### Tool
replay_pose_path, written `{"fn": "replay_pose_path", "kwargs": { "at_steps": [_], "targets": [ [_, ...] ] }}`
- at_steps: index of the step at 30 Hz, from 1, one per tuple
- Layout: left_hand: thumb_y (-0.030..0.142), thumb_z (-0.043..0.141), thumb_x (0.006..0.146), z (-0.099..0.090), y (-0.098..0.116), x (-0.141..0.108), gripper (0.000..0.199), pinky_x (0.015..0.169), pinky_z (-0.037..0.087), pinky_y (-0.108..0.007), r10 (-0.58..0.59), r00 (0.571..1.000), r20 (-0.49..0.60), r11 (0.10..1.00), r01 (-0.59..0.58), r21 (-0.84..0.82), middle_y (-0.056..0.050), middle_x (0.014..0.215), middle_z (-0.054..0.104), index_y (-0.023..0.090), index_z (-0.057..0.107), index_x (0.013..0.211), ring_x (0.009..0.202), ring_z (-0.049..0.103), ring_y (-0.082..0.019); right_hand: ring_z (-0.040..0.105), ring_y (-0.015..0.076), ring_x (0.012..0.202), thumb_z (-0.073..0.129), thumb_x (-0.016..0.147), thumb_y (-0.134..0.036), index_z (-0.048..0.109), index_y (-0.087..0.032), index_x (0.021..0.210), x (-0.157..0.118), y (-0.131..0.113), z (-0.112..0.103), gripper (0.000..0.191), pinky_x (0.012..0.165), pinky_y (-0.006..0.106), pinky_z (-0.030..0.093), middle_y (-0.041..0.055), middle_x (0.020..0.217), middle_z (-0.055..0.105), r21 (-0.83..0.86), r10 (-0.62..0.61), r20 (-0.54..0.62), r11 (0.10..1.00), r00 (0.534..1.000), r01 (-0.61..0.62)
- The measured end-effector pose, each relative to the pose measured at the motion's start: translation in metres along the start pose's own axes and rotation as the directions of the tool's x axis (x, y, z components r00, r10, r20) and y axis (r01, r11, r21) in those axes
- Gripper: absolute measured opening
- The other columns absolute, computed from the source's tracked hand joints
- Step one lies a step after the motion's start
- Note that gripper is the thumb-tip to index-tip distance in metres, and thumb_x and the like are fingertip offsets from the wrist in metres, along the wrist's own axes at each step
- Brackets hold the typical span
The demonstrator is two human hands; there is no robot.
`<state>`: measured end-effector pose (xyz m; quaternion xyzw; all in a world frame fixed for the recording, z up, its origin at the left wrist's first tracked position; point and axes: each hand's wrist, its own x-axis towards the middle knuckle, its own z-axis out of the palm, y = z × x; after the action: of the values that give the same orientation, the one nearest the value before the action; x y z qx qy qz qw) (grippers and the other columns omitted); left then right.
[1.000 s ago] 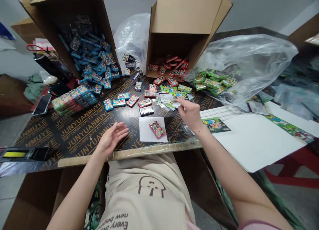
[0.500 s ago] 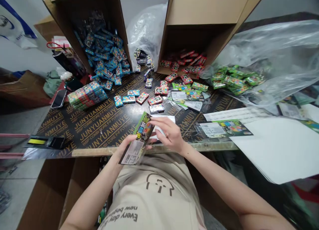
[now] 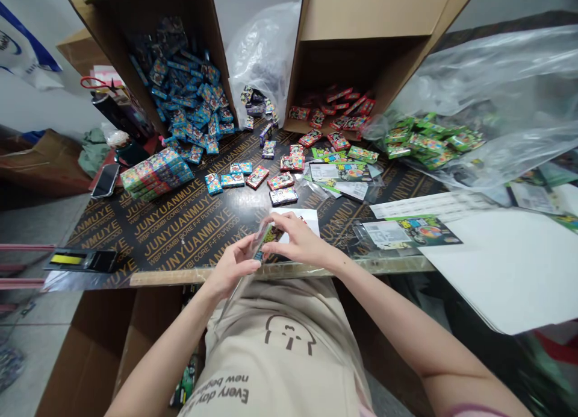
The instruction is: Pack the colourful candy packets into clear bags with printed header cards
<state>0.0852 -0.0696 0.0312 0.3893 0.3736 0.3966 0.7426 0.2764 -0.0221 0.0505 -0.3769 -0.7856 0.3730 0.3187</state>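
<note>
While the left hand (image 3: 233, 265) pinches the lower part of a clear-sleeved printed packet (image 3: 273, 232), the right hand (image 3: 295, 239) has its fingers closed on the upper part; I read both as clamped on it, just above the near edge of the table (image 3: 176, 248). The packet is nearly edge-on, so I cannot tell whether its mouth is parted. To handle it well, I would want a light fingertip pinch, a steady left thumb and no crease across the sleeve, which looks thin, slick and glossy.

Just beyond the grip I see matte white paper (image 3: 311, 217), partly covered by the right hand, then a silvery oblong box (image 3: 283, 196) and shiny red boxes (image 3: 280, 181). Right of the grip, a second packet (image 3: 433, 231) lies flat by smooth white sheets (image 3: 510, 272); farthest out are a stiff brown carton (image 3: 370, 10) and a crinkled clear bag (image 3: 474, 91).
</note>
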Motion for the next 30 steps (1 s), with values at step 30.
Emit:
{"fn": "replay_pose_path", "kwargs": {
  "at_steps": [30],
  "targets": [
    [0.041,0.072,0.069,-0.016,0.011,-0.007,0.057,0.092,0.046,-0.036,0.078,0.997,-0.029,0.991,-0.074,0.110,-0.007,0.114,0.069,0.018,0.062,0.121,0.105,0.062,-0.028,0.052,0.0146,0.069,0.064,0.084,-0.041,0.065,-0.017,0.073,0.024,-0.006,0.001,0.026,0.073,0.029,0.040,-0.0001,0.067,0.061,0.060,-0.126,0.076,0.991,0.989,0.121]
  ]
}}
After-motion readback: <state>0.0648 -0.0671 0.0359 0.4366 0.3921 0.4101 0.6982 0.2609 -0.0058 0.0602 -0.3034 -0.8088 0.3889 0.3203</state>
